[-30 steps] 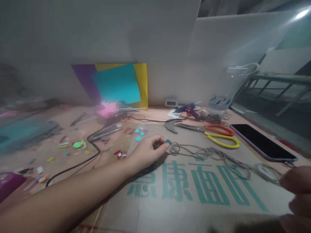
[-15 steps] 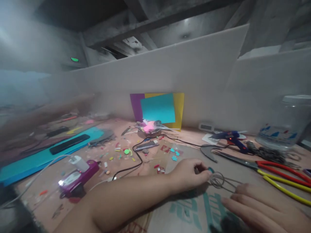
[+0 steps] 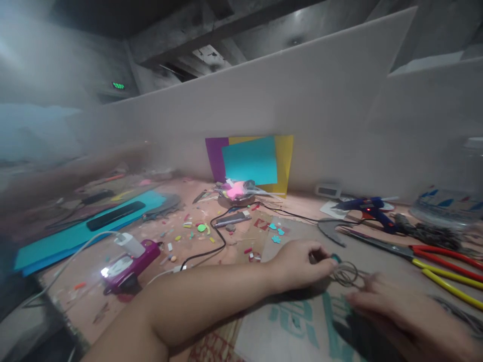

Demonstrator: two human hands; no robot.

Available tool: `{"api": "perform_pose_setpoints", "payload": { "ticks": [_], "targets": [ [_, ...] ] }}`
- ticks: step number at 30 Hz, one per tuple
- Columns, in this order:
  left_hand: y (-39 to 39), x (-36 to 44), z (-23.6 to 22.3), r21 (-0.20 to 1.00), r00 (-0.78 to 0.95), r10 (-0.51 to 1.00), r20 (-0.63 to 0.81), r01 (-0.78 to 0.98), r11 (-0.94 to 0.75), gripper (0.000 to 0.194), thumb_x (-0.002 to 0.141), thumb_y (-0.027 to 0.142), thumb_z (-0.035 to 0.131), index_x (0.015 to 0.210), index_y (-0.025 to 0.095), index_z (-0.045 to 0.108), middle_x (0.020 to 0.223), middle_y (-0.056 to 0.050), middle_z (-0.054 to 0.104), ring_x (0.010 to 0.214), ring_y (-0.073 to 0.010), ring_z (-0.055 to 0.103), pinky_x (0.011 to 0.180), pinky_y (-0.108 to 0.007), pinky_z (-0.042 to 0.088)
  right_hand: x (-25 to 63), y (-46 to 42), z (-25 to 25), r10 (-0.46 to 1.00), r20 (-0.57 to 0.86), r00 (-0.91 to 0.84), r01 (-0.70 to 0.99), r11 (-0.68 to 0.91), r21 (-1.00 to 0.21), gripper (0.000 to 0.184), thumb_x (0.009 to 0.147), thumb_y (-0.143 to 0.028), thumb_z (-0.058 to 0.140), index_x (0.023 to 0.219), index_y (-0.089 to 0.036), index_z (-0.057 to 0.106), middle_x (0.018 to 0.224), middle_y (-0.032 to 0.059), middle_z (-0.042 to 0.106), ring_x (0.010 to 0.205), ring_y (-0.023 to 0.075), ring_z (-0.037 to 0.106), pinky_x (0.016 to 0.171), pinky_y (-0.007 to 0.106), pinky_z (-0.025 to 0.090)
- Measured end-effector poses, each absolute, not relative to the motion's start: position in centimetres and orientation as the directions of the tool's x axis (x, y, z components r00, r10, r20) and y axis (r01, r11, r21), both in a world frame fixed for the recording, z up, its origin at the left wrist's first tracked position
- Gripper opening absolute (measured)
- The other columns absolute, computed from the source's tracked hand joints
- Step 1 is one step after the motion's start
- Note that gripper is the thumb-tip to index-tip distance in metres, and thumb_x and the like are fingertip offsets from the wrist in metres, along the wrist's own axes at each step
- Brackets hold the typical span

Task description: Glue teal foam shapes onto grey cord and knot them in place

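Observation:
My left hand (image 3: pixel 307 261) reaches across the cardboard sheet with its fingertips pinched on a small loose coil of thin grey cord (image 3: pixel 346 274). A bit of teal (image 3: pixel 335 258) shows at the fingertips. To the right of the coil is my right hand (image 3: pixel 407 309), smeared by motion. Its fingertips are at the coil's right side, where a strand runs toward them; whether they grip it cannot be made out. Under both hands lies the cardboard sheet (image 3: pixel 260 329) with green printed characters.
Scissors with red and yellow handles (image 3: pixel 445 256) lie at right, before a blue glue gun (image 3: pixel 364 203) and a clear jar (image 3: pixel 445 206). At left are a purple power strip (image 3: pixel 139 266) and blue sheets (image 3: pixel 56 246). Colourful scraps (image 3: pixel 202 228) and a black cable (image 3: pixel 217 241) cross the table.
My right hand has shifted, turned and drawn its fingers in beside the coil. My left hand keeps its pinch on the cord. The whole view has moved slightly.

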State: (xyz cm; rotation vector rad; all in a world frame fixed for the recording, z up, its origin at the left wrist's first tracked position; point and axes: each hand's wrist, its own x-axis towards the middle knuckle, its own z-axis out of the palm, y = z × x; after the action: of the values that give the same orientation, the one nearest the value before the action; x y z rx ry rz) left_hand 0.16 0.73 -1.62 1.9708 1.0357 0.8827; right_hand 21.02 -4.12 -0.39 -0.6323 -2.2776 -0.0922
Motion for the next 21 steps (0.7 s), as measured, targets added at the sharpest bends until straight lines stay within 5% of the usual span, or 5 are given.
{"api": "perform_pose_setpoints", "payload": {
  "ticks": [6, 9, 12, 21],
  "targets": [
    [0.9, 0.1, -1.8, 0.841, 0.434, 0.872, 0.227, 0.363, -0.400, 0.032, 0.084, 0.046, 0.058, 0.088, 0.016, 0.068, 0.074, 0.001, 0.063, 0.068, -0.0123, 0.053, 0.062, -0.022, 0.040, 22.0, -2.2, 0.5, 0.761, 0.579, -0.294, 0.646, 0.604, -0.466, 0.038, 0.095, -0.051, 0.047, 0.077, -0.024, 0.065, 0.071, 0.0040, 0.068, 0.063, 0.0194, 0.065, 0.057, 0.029, 0.051],
    [0.6, 0.0, -1.5, 0.854, 0.443, 0.869, 0.219, 0.343, -0.391, 0.028, 0.087, 0.042, 0.055, 0.086, 0.016, 0.066, 0.073, 0.001, 0.063, 0.067, -0.0124, 0.054, 0.063, -0.023, 0.041, 21.5, -1.3, 0.2, 0.798, 0.562, -0.217, 0.668, 0.541, -0.510, 0.039, 0.091, -0.058, 0.050, 0.095, -0.023, 0.068, 0.095, 0.0081, 0.073, 0.091, 0.0278, 0.068, 0.080, 0.038, 0.053],
    [0.3, -0.1, -1.0, 0.830, 0.446, 0.851, 0.276, 0.336, -0.445, 0.022, 0.088, 0.036, 0.053, 0.080, 0.017, 0.062, 0.073, 0.001, 0.062, 0.071, -0.0137, 0.056, 0.067, -0.024, 0.042, 20.8, -1.3, 0.2, 0.852, 0.460, -0.249, 0.616, 0.506, -0.604, 0.037, 0.094, -0.049, 0.047, 0.104, -0.019, 0.067, 0.102, 0.0095, 0.072, 0.096, 0.0259, 0.068, 0.090, 0.040, 0.052],
    [0.2, -0.5, -0.3, 0.815, 0.442, 0.856, 0.270, 0.369, -0.447, 0.023, 0.087, 0.038, 0.053, 0.076, 0.018, 0.057, 0.072, 0.001, 0.058, 0.073, -0.0157, 0.055, 0.069, -0.027, 0.041, 19.9, -1.6, 0.9, 0.873, 0.385, -0.300, 0.634, 0.484, -0.603, 0.025, 0.089, -0.038, 0.057, 0.092, -0.019, 0.072, 0.097, 0.0060, 0.074, 0.090, 0.0207, 0.068, 0.083, 0.032, 0.053]
  ]
}}
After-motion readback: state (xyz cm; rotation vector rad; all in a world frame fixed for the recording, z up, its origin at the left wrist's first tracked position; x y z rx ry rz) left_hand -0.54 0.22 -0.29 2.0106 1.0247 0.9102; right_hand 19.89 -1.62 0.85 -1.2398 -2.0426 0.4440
